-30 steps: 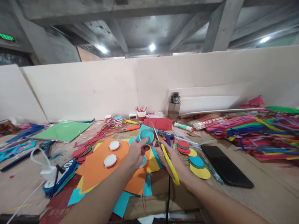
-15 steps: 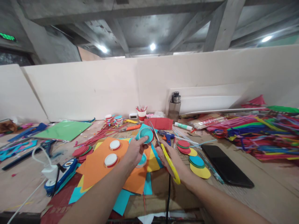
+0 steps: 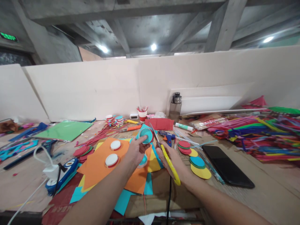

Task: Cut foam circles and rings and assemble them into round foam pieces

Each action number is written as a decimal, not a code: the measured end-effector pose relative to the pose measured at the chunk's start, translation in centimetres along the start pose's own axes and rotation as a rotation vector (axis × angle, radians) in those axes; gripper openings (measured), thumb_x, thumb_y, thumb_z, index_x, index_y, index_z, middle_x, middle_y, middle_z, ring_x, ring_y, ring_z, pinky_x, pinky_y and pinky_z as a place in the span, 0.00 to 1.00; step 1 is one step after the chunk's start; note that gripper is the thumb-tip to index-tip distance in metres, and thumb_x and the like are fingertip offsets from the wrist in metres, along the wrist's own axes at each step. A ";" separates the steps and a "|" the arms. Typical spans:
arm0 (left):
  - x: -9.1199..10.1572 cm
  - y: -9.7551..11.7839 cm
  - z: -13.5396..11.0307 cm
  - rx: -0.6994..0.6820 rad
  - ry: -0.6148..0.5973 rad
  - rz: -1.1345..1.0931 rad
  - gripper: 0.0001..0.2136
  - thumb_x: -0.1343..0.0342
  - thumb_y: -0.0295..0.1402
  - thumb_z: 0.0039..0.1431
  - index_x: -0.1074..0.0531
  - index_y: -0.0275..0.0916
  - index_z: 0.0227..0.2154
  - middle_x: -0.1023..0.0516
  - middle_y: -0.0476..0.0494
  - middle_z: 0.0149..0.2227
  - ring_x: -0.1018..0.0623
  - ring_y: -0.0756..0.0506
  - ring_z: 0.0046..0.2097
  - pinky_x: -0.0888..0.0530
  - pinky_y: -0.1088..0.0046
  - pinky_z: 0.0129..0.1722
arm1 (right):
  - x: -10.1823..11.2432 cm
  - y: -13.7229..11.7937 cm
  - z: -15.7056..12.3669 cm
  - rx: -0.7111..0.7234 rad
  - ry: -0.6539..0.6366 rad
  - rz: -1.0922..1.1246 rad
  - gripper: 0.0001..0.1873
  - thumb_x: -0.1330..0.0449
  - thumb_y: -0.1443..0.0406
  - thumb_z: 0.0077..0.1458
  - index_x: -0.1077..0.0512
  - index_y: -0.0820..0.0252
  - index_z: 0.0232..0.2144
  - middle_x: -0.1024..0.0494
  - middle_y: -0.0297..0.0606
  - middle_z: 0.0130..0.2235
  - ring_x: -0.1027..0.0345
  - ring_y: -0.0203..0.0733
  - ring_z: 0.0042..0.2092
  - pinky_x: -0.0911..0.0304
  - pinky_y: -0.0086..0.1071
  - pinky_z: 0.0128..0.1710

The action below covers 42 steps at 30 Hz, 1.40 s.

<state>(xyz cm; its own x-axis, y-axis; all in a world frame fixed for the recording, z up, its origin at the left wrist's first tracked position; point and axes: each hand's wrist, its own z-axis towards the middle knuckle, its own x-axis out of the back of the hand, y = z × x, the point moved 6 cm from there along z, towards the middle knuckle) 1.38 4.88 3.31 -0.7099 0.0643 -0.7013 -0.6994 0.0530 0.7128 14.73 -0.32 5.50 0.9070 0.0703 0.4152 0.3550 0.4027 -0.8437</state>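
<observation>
Just left of the right hand [image 3: 172,156] gripping yellow-handled metal scissors [image 3: 168,161], a round turquoise-and-white paper-like piece [image 3: 149,136] pinched by the left hand [image 3: 136,153] could be nicked by slipping blades [image 3: 154,134].

The round cap [image 3: 146,131] was shallow, with a turquoise inside, a pale rim and a red edge near three o'clock; it was tilted open-face toward the viewer, gripped in the left hand [image 3: 136,150] with the thumb pressed inside; turquoise paper [image 3: 142,126] showed behind it at twelve o'clock; the scissors [image 3: 166,154], yellow-handled with metal blades, sat in the right hand [image 3: 172,156], tips toward eleven o'clock, handles toward five, blades just beside the cap's three-o'clock side.
</observation>
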 end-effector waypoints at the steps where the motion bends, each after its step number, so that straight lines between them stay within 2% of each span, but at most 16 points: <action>1: 0.0 0.0 0.1 -0.004 0.000 -0.001 0.15 0.32 0.29 0.38 0.25 0.36 0.32 0.22 0.49 0.26 0.24 0.51 0.28 0.29 0.76 0.29 | 0.0 -0.1 0.0 0.002 0.000 -0.002 0.15 0.45 0.53 0.57 0.35 0.58 0.34 0.37 0.30 0.26 0.45 0.34 0.28 0.46 0.27 0.26; 7: -0.1 0.1 0.2 -0.025 -0.022 0.058 0.16 0.31 0.30 0.37 0.26 0.36 0.32 0.21 0.48 0.28 0.24 0.51 0.29 0.31 0.78 0.27 | 0.0 -0.1 0.2 0.023 0.004 -0.017 0.14 0.46 0.54 0.58 0.35 0.59 0.36 0.35 0.32 0.31 0.42 0.36 0.34 0.42 0.29 0.34; 11: -0.3 0.0 0.1 -0.004 -0.043 0.061 0.15 0.30 0.30 0.37 0.26 0.36 0.31 0.22 0.49 0.27 0.25 0.52 0.28 0.31 0.78 0.26 | 0.0 0.2 0.2 0.027 -0.001 -0.001 0.14 0.47 0.54 0.59 0.36 0.59 0.39 0.35 0.33 0.32 0.42 0.37 0.34 0.42 0.29 0.36; 15: -0.5 0.1 0.0 0.001 -0.053 0.070 0.14 0.30 0.31 0.36 0.26 0.36 0.29 0.22 0.49 0.27 0.25 0.52 0.28 0.31 0.78 0.27 | 0.1 0.3 0.2 0.029 0.005 -0.014 0.15 0.47 0.55 0.59 0.34 0.59 0.41 0.34 0.33 0.32 0.42 0.37 0.34 0.42 0.29 0.34; 28: -0.5 0.8 0.0 0.002 -0.058 0.122 0.17 0.29 0.32 0.36 0.26 0.36 0.31 0.23 0.48 0.26 0.25 0.52 0.29 0.32 0.79 0.27 | 0.2 0.2 0.0 -0.054 -0.024 0.031 0.18 0.45 0.51 0.57 0.34 0.59 0.40 0.40 0.29 0.24 0.47 0.33 0.26 0.48 0.26 0.24; 35: -0.4 1.1 0.2 0.012 -0.052 0.128 0.16 0.29 0.32 0.35 0.26 0.35 0.29 0.23 0.49 0.25 0.25 0.52 0.27 0.33 0.79 0.25 | 0.5 -0.5 0.0 -0.014 -0.012 -0.030 0.18 0.46 0.50 0.57 0.33 0.59 0.37 0.36 0.31 0.27 0.45 0.34 0.29 0.47 0.27 0.28; 42: 0.0 0.2 0.2 0.030 -0.015 0.017 0.14 0.30 0.31 0.36 0.27 0.35 0.28 0.23 0.49 0.26 0.25 0.52 0.27 0.29 0.77 0.28 | 0.5 -0.4 -0.1 -0.026 -0.012 -0.086 0.18 0.47 0.49 0.58 0.37 0.59 0.32 0.39 0.29 0.26 0.48 0.33 0.28 0.49 0.27 0.26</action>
<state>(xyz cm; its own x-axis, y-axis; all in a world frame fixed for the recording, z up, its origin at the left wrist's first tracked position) 1.30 5.07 3.47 -0.7204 0.0806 -0.6889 -0.6841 0.0812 0.7249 15.01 -0.54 6.04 0.8701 0.0468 0.4907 0.4378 0.3840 -0.8129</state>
